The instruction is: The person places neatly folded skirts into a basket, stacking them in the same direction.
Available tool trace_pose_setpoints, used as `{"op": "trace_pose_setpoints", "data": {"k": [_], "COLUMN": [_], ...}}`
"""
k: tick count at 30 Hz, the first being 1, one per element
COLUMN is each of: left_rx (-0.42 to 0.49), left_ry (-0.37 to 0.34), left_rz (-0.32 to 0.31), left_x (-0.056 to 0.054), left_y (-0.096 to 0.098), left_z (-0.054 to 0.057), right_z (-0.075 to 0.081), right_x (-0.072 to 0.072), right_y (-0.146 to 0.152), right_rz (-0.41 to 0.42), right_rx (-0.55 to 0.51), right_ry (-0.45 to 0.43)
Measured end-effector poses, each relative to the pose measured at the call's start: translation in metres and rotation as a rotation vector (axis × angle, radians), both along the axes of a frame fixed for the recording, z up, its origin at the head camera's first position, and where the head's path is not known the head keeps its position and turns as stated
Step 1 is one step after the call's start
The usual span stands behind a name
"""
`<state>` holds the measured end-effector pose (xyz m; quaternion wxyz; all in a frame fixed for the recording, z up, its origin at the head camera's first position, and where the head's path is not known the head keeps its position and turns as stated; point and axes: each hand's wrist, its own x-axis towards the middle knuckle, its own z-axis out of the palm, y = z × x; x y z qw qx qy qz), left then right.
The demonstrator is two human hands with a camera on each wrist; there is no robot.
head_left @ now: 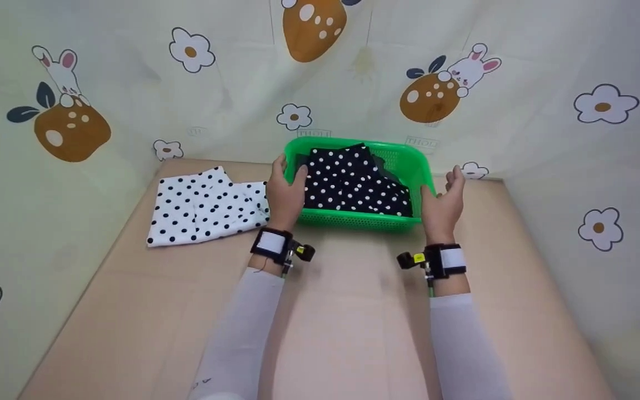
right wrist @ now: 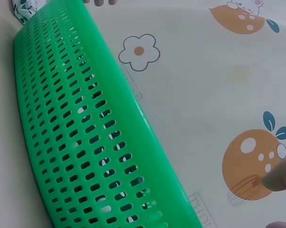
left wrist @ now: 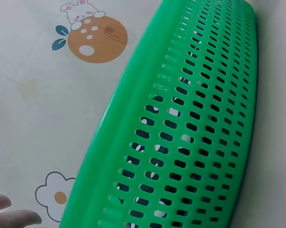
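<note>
A green plastic basket [head_left: 359, 221] with perforated sides stands at the back of the table. In it lies a folded black cloth with white dots [head_left: 348, 180], and a dark grey cloth [head_left: 382, 166] shows behind that. My left hand [head_left: 285, 197] is at the basket's left end, thumb and fingers spread; whether it touches the rim is unclear. At the right end is my right hand [head_left: 443, 211], its thumb near the rim and its fingers raised outside. Both wrist views show the basket's perforated wall [left wrist: 119, 109], with fingertips [right wrist: 281, 175] apart from it in the right wrist view.
A folded white cloth with black dots [head_left: 198, 211] lies on the table [head_left: 348, 311] left of the basket, close to my left hand. Behind the table hangs a pale curtain [head_left: 242, 72] printed with rabbits, fruit and flowers.
</note>
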<state>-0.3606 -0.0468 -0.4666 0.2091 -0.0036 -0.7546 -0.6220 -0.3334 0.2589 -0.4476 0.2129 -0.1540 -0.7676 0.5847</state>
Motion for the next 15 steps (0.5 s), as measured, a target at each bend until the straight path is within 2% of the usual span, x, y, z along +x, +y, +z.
{"op": "trace_pose_setpoints", "data": {"k": [15], "left_rx": [-0.026], "left_ry": [-0.038], "left_rz": [-0.014], "left_x": [0.003], "left_y": [0.005], "left_z": [0.0], "right_z": [-0.003], "right_x": [0.0], "right_y": [-0.011], "right_rz": [0.02], "right_rx": [0.007], "right_ry": [0.04]}}
